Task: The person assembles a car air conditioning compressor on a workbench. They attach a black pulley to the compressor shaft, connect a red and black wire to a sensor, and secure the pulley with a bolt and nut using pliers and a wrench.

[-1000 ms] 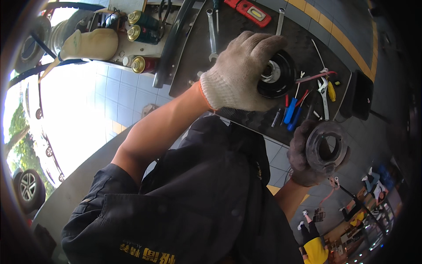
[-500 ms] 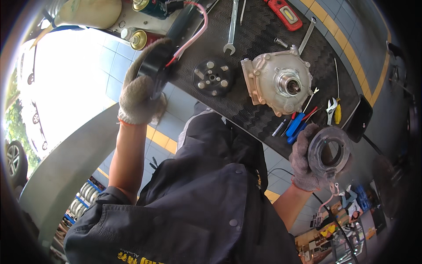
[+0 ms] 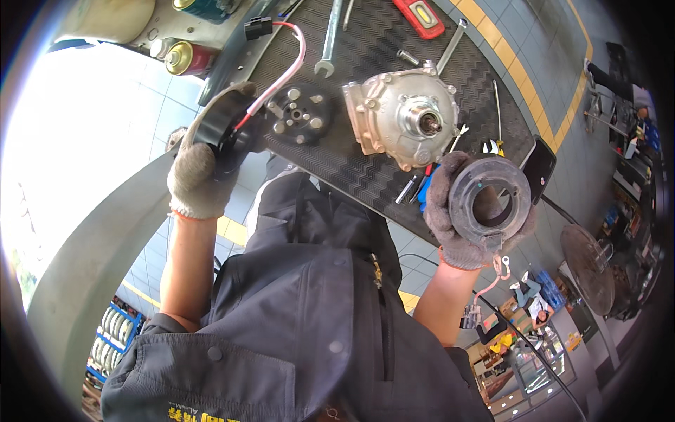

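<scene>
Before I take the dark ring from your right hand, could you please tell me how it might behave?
The dark ring looks thick-walled, so it's probably stiff. Its round rim could roll if stood on edge. The thin pink lead trailing from it curves, so likely flops.

The left grip [image 3: 200, 172] has left the middle of the desk [image 3: 334, 151] and now holds the black ring [image 3: 225, 126] past its near edge, the pink wire [image 3: 297, 60] arching upward instead of trailing right. The metal housing [image 3: 383, 109] and studded disc [image 3: 313, 116] now show uncovered. The right grip [image 3: 439, 204], with its grey ring [image 3: 460, 200], now hides most of the blue handles [image 3: 423, 191].
</scene>
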Demonstrator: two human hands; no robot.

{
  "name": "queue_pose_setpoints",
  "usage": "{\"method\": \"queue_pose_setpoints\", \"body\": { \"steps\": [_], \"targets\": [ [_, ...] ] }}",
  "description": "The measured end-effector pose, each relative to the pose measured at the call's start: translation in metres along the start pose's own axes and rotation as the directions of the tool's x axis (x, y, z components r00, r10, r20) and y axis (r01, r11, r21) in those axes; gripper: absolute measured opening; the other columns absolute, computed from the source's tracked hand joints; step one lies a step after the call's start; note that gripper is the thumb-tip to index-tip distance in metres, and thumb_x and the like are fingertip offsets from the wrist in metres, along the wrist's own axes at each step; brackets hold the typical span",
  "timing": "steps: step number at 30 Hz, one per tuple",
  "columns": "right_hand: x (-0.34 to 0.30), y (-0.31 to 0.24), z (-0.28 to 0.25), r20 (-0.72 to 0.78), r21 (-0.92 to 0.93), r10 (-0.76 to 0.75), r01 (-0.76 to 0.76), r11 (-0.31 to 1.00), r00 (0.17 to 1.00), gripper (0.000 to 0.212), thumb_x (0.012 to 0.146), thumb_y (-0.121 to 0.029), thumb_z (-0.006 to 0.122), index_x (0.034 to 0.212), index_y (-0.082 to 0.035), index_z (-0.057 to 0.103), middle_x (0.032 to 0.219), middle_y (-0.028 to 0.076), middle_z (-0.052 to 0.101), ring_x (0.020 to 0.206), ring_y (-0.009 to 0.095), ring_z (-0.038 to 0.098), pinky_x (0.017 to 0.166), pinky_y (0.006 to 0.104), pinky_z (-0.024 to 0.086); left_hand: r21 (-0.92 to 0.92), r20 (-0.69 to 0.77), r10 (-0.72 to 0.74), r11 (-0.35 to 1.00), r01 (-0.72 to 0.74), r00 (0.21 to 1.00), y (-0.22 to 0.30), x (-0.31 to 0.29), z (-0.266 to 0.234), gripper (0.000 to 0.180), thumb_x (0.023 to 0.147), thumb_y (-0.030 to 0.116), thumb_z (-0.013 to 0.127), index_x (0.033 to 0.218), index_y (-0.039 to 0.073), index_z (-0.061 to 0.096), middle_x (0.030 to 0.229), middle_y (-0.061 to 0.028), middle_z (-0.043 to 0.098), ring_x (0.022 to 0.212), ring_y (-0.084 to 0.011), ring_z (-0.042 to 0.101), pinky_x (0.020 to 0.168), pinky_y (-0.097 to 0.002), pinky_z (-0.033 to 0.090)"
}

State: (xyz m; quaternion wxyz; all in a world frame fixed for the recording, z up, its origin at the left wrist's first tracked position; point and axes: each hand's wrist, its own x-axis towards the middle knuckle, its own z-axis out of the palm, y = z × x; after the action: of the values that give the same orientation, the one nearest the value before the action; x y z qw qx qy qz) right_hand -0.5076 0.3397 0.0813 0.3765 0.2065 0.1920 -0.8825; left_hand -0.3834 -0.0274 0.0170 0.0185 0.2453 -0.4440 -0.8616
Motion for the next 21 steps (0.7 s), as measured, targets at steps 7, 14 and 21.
{"method": "queue_pose_setpoints", "body": {
  "steps": [7,14,21],
  "targets": [
    [0.010,-0.006,0.001,0.045,0.002,0.024,-0.024,1.000,0.999,0.102,0.087,-0.065,0.092,0.151,0.006,0.055,0.129,0.024,0.068,0.111,0.038,0.074,0.080,0.0369,0.065,-0.736,0.322,-0.190,0.566,0.372,0.927,0.011,-0.002,0.016,0.119,0.095,0.087,0.061,0.171,-0.004,0.049,0.148,-0.0282,0.068,0.118,-0.0416,0.071,0.087,-0.0464,0.059],
    [0.007,-0.013,-0.007,0.137,-0.065,0.082,-0.073,0.995,0.987,0.100,0.089,-0.064,0.090,0.154,0.004,0.055,0.136,0.027,0.065,0.117,0.042,0.072,0.082,0.0420,0.066,-0.745,0.413,-0.319,0.421,0.518,0.853,0.007,-0.001,0.042,0.106,0.099,0.082,0.053,0.169,0.002,0.053,0.152,-0.0290,0.066,0.111,-0.0477,0.070,0.077,-0.0481,0.056],
    [0.009,-0.010,0.000,0.162,-0.103,0.110,-0.094,0.990,0.981,0.097,0.091,-0.063,0.088,0.156,0.002,0.056,0.142,0.030,0.063,0.122,0.046,0.071,0.085,0.0470,0.068,-0.755,0.450,-0.351,0.342,0.560,0.821,0.004,-0.014,0.055,0.078,0.105,0.072,0.047,0.149,0.013,0.071,0.138,-0.0239,0.078,0.105,-0.0485,0.073,0.072,-0.0519,0.055]
  ]
}}
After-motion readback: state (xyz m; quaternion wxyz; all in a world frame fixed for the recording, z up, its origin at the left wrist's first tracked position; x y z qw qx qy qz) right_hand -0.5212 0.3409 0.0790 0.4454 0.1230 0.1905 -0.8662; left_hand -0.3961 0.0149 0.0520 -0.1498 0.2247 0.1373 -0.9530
